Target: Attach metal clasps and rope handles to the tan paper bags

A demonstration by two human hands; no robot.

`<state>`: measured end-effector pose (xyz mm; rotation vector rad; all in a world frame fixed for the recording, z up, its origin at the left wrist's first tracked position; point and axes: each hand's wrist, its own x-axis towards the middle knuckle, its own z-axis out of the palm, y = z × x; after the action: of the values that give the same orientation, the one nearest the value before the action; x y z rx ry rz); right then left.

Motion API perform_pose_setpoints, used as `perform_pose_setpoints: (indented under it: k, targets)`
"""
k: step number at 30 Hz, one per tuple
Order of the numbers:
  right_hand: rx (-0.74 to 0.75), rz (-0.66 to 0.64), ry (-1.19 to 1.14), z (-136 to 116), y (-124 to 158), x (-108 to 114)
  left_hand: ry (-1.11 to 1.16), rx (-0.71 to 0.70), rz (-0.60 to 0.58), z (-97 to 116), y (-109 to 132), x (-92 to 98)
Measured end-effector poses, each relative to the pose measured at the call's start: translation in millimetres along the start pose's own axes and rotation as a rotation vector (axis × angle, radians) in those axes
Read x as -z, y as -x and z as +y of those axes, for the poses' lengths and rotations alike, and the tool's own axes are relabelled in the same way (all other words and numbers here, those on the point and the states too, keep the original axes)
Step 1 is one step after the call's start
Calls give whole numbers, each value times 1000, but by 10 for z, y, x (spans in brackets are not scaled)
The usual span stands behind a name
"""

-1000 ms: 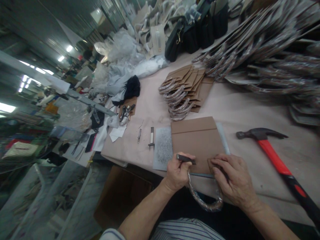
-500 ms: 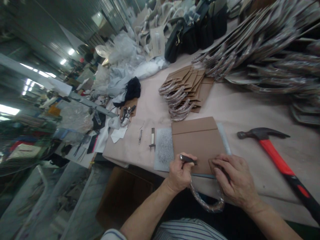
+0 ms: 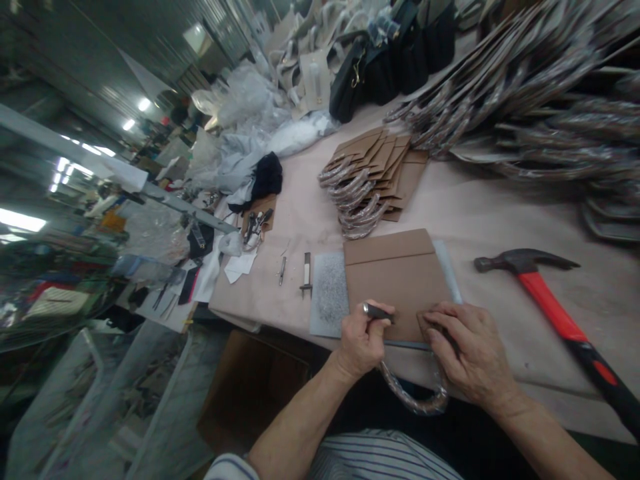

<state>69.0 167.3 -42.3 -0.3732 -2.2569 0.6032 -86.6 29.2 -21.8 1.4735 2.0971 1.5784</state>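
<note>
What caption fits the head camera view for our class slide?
Left hand holds a small tool at a brown panel, right hand pressing it.

The person wears a shirt (image 3: 380, 459) of thin dark and pale stripes, and its sleeve (image 3: 229, 468) ends in a pale cuff near the elbow. Both forearms are bare below the sleeves. The left hand (image 3: 361, 343) and right hand (image 3: 475, 350) are bare, with creased, knuckly fingers.
</note>
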Motion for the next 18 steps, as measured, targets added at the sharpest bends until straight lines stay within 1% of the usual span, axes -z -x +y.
perform_pose_setpoints:
  k: [3, 5, 8, 10, 12, 13, 14, 15, 16, 18]
  targets:
    - [5, -10, 0, 3, 9, -2, -10, -42, -21, 5, -22, -1]
    - [3, -41, -8, -1, 6, 40, -9, -64, -35, 4, -36, 1]
    - [-10, -48, 60, 2, -9, 234, -17, -69, -47, -14, -42, 2]
    - [-46, 10, 214, 50, 5, 441, -18, -68, -60, -34, -40, 0]
    - [-114, 41, 415, 169, 78, 662, -22, -80, -68, -57, -41, -2]
    - [-151, 25, 499, 259, 141, 760, -26, -89, -74, -67, -44, -3]
    - [-188, -23, 557, 366, 219, 844, -31, -97, -79, -77, -48, -4]
    - [-199, -86, 564, 482, 305, 910, -34, -105, -82, -85, -52, -4]
    - [-231, -123, 537, 599, 390, 959, -36, -111, -86, -92, -56, -4]
    - [-290, -105, 459, 799, 518, 1019, -33, -120, -92, -104, -63, -3]
